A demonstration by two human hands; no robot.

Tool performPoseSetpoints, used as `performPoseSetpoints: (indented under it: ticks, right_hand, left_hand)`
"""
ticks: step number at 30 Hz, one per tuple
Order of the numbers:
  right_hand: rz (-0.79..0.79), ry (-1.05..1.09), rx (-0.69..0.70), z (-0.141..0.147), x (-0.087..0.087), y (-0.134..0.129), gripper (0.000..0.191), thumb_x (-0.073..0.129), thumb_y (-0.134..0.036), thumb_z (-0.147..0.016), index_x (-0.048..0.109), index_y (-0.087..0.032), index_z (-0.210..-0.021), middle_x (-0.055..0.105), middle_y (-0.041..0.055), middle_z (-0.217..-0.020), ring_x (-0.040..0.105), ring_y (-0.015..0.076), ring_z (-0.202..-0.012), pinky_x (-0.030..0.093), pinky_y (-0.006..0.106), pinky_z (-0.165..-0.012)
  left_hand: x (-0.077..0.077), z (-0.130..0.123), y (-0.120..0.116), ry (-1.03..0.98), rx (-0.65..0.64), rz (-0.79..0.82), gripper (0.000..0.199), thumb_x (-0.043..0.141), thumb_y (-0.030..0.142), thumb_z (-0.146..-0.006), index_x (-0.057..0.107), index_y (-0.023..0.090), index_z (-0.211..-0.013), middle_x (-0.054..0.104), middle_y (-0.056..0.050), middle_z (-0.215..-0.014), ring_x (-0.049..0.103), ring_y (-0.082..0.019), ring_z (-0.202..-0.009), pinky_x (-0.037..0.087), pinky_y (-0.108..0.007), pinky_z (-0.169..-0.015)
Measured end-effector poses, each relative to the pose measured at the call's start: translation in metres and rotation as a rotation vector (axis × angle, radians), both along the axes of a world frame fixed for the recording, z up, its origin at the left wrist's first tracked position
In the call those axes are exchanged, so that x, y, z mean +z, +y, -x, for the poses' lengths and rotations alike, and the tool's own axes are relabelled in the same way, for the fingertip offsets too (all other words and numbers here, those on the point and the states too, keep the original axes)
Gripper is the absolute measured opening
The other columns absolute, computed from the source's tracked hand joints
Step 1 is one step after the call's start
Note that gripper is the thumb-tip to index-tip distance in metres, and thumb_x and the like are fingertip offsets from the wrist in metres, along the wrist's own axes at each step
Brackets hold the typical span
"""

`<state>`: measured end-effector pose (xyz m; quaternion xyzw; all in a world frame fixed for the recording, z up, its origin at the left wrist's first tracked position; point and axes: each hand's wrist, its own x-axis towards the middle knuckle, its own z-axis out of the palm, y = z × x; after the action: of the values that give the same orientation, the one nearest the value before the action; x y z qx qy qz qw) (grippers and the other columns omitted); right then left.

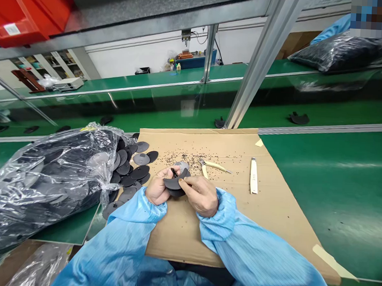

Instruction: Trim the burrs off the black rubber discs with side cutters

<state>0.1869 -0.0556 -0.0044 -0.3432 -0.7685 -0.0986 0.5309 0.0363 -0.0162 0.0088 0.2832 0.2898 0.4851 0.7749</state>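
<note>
Between my hands, above the cardboard sheet (185,245), is a dark curved plastic part (173,184) with a small upright piece at its back. My left hand (158,186) grips its left side with bent fingers. Pressed against its right side are the thumb and fingers of my right hand (202,195). A grey disc (182,164) shows just behind the part; whether it is held or lies on the sheet, I cannot tell. Cutting pliers with cream handles (216,165) lie beyond my right hand, amid scattered black bits (190,153). Farther right rests a white-handled knife-like tool (253,176).
Dark oval discs (140,172) are heaped at the left beside a tied clear bag (54,178) full of dark parts. A metal post (262,61) rises behind the cardboard. Similar curved parts (299,119) sit on the green belt. A red bin (31,11) hangs upper left.
</note>
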Motion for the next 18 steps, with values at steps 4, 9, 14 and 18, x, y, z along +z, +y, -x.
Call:
performPoseSetpoints:
  ticks: [4, 9, 14, 18]
  right_hand:
    - [-0.005, -0.017, 0.01, -0.0004, 0.0003, 0.0003, 0.027, 0.049, -0.013, -0.091, 0.062, -0.025, -0.112, 0.067, 0.006, -0.088, 0.061, 0.017, -0.074, 0.049, 0.03, -0.065]
    - [-0.027, -0.014, 0.039, -0.0007, 0.0018, 0.0013, 0.033, 0.051, -0.009, -0.088, 0.059, -0.024, -0.116, 0.067, 0.0076, -0.093, 0.061, 0.0171, -0.076, 0.05, 0.029, -0.063]
    - [-0.022, 0.004, 0.034, -0.001, 0.0022, 0.0016, 0.038, 0.053, -0.008, -0.087, 0.058, -0.025, -0.12, 0.066, 0.0077, -0.093, 0.063, 0.0178, -0.081, 0.053, 0.029, -0.066]
    - [-0.048, -0.023, 0.052, -0.0006, 0.0029, 0.0013, 0.038, 0.053, -0.007, -0.086, 0.058, -0.021, -0.121, 0.067, 0.0097, -0.092, 0.063, 0.0187, -0.083, 0.055, 0.029, -0.068]
  left_hand:
    - [0.0009, 0.0035, 0.0017, 0.018, 0.018, -0.012, 0.039, 0.087, 0.033, -0.054, 0.067, 0.012, -0.081, 0.059, -0.002, -0.075, 0.057, -0.012, -0.07, 0.047, -0.024, -0.068]
    - [0.0016, 0.0052, 0.0019, 0.023, 0.029, -0.012, 0.039, 0.088, 0.033, -0.051, 0.067, 0.012, -0.077, 0.06, -0.002, -0.073, 0.057, -0.011, -0.068, 0.046, -0.023, -0.065]
    - [0.0022, 0.0059, 0.0024, 0.025, 0.025, -0.028, 0.04, 0.088, 0.034, -0.051, 0.067, 0.013, -0.077, 0.061, -0.002, -0.073, 0.057, -0.011, -0.067, 0.047, -0.023, -0.065]
    - [0.003, 0.0075, 0.0029, 0.043, 0.002, -0.05, 0.038, 0.088, 0.033, -0.052, 0.067, 0.013, -0.076, 0.061, -0.002, -0.07, 0.056, -0.01, -0.062, 0.045, -0.021, -0.06]
